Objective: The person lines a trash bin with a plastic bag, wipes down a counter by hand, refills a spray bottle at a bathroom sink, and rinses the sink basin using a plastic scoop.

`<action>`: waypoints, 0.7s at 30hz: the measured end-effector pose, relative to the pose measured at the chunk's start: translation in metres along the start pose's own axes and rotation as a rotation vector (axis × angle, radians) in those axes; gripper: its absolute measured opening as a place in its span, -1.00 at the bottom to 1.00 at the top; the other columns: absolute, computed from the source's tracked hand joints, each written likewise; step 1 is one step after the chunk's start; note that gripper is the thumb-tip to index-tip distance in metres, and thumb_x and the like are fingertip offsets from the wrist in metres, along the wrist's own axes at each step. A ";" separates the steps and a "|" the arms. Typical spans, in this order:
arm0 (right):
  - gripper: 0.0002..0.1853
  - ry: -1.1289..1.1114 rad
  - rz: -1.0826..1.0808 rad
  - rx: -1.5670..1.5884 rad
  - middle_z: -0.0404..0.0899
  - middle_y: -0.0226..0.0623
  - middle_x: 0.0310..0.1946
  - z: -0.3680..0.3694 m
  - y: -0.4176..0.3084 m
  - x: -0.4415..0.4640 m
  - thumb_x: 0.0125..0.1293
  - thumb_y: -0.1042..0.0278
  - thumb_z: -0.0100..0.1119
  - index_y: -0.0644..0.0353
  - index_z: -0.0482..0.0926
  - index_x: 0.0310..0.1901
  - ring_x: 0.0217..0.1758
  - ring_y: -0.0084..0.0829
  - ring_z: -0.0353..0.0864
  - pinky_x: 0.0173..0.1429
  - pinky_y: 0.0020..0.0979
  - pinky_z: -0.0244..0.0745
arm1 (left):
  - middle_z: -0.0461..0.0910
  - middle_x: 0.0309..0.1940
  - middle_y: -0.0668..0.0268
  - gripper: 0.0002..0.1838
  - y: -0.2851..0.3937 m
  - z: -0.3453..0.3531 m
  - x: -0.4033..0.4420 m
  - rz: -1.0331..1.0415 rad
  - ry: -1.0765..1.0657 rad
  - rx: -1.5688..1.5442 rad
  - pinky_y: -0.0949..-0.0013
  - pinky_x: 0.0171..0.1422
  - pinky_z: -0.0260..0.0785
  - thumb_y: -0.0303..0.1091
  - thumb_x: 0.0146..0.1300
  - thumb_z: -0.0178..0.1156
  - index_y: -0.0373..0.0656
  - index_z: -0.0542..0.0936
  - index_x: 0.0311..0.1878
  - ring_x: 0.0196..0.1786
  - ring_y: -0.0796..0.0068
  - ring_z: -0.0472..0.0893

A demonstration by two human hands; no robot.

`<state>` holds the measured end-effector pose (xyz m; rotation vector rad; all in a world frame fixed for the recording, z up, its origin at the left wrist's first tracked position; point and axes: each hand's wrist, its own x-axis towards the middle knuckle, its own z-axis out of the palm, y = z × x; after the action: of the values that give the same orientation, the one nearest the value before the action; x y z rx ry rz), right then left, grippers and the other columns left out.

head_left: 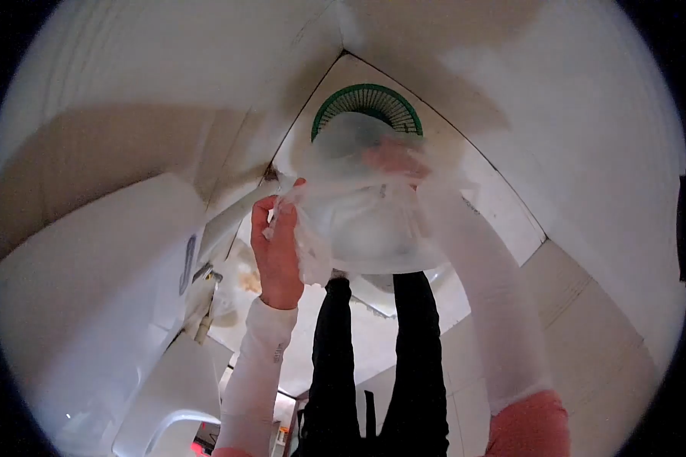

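Note:
A translucent plastic bag (370,228) hangs opened out in front of me, above my legs. My left hand (280,247) pinches its left edge between thumb and fingers. My right hand (396,158) is at the upper right of the bag, seen blurred through the thin plastic, so its fingers cannot be made out. Beyond the bag, a green slatted basket (368,99) stands on the floor in the corner, its lower part covered from sight by the plastic.
Pale walls (572,99) meet behind the basket. To the left are a white toilet tank (91,289), a small metal valve (209,273) and a white toilet seat (171,419). My legs in black trousers (415,358) stand on the tiled floor (541,320).

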<state>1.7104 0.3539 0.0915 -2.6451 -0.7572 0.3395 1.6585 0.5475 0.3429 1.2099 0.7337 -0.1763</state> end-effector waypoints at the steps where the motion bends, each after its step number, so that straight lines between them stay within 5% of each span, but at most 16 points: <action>1: -0.58 -0.020 -0.005 -0.018 0.33 -0.06 0.01 -0.006 0.005 0.006 0.09 0.28 0.01 0.16 0.35 0.02 0.12 -0.12 0.27 0.19 -0.10 0.11 | 0.46 -0.15 0.32 -0.86 -0.011 -0.006 0.018 -0.033 -0.018 0.056 0.60 -0.14 0.22 -0.35 0.21 0.01 -0.13 0.30 -0.22 -0.26 0.65 0.36; 6: -0.50 -0.089 0.010 -0.129 0.31 -0.03 0.00 0.015 0.006 0.035 0.02 0.22 0.06 0.16 0.32 0.05 0.15 -0.07 0.22 0.22 -0.01 0.04 | 0.42 -0.31 0.43 -0.84 -0.066 -0.012 0.096 0.049 0.047 0.079 0.59 -0.20 0.25 -0.33 0.18 0.05 -0.13 0.38 -0.20 -0.29 0.66 0.37; 7: -0.47 -0.181 0.031 -0.277 0.09 -0.03 0.21 0.027 0.004 0.044 0.15 0.35 -0.10 0.13 0.14 0.20 0.10 -0.03 0.29 0.07 0.01 0.22 | 0.42 -0.31 0.44 -0.84 -0.072 -0.012 0.108 0.047 0.064 0.060 0.59 -0.20 0.25 -0.34 0.17 0.05 -0.12 0.38 -0.20 -0.29 0.67 0.37; 8: -0.47 -0.181 0.036 -0.284 0.09 -0.03 0.21 0.040 0.010 0.047 0.15 0.35 -0.10 0.13 0.14 0.20 0.10 -0.03 0.29 0.07 0.01 0.22 | 0.42 -0.31 0.44 -0.85 -0.080 -0.014 0.120 0.045 0.080 0.041 0.59 -0.20 0.26 -0.35 0.17 0.05 -0.12 0.38 -0.20 -0.28 0.67 0.37; 11: -0.32 -0.151 0.151 -0.173 0.01 -0.08 0.25 0.073 0.027 0.063 0.06 0.12 0.09 -0.03 0.09 0.24 0.09 0.01 0.29 0.04 0.06 0.23 | 0.43 -0.31 0.44 -0.85 -0.105 -0.027 0.158 0.093 0.063 0.064 0.59 -0.19 0.26 -0.39 0.14 0.07 -0.12 0.40 -0.21 -0.27 0.67 0.38; 13: -0.07 -0.444 0.288 -0.137 0.01 -0.16 0.26 0.087 0.034 0.069 -0.17 -0.14 0.26 -0.23 0.00 0.27 0.06 0.05 0.32 -0.01 0.09 0.25 | 0.43 -0.30 0.44 -0.85 -0.121 -0.034 0.182 0.102 0.074 0.096 0.59 -0.18 0.25 -0.41 0.12 0.08 -0.12 0.41 -0.22 -0.27 0.67 0.38; 16: -0.18 -0.549 0.397 0.069 0.07 -0.07 0.21 0.097 0.037 0.079 -0.06 -0.12 0.15 -0.32 -0.01 0.26 0.13 0.10 0.24 0.11 0.07 0.23 | 0.45 -0.25 0.40 -0.83 -0.144 -0.047 0.215 0.151 0.058 0.299 0.59 -0.18 0.26 -0.47 0.08 0.09 -0.15 0.42 -0.22 -0.25 0.66 0.39; 18: -0.14 -0.546 0.408 0.067 0.07 -0.05 0.21 0.119 0.044 0.084 -0.09 -0.12 0.19 -0.34 -0.04 0.26 0.12 0.10 0.26 0.10 0.06 0.23 | 0.43 -0.07 0.25 -0.71 -0.155 -0.046 0.228 0.281 -0.010 0.381 0.45 -0.01 0.25 -0.48 0.06 0.08 -0.14 0.37 -0.10 -0.13 0.50 0.41; 21: -0.18 -0.437 0.377 0.053 0.15 -0.04 0.15 0.161 0.057 0.083 -0.12 -0.06 0.22 -0.27 0.05 0.23 0.07 0.09 0.30 0.06 0.01 0.28 | 0.44 -0.09 0.21 -0.64 -0.161 -0.042 0.232 0.238 -0.023 0.170 0.55 -0.12 0.27 -0.60 0.00 0.08 -0.14 0.32 -0.09 -0.16 0.58 0.40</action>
<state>1.7528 0.3994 -0.0873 -2.6822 -0.3496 1.0481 1.7370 0.5832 0.0708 1.4447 0.5572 -0.0559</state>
